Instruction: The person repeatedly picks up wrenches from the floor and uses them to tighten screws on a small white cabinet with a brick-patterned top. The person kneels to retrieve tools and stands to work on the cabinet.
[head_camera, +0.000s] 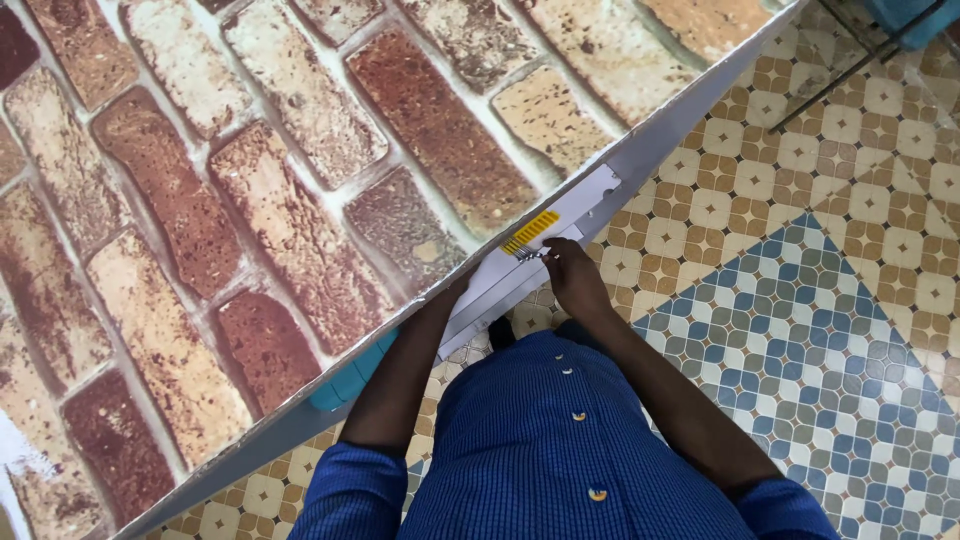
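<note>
Brick-patterned tabletop (250, 200), red, brown and cream, filling the upper left, its pale edge running on a diagonal from lower left to upper right. Just below that edge, a white flat piece (560, 225) jutting out over the floor, with a short yellow comb-like strip (531, 232) lying on it. Right hand (572, 275) at the near edge of the white piece, fingers (552, 252) closed together on a small metallic item (529, 254) right beside the yellow strip; too small to tell what kind of item. Left hand hidden under the tabletop edge, only the left forearm (400, 375) showing, reaching up beneath the white piece; impossible to tell how its fingers stand. Small teal object (345, 385) tucked under the tabletop edge just left of that forearm. Blue checked shirt (540, 450) with yellow buttons in the lower middle. Tiled floor (800, 300) below, tan and cream squares, with a blue-patterned diamond to the right.
</note>
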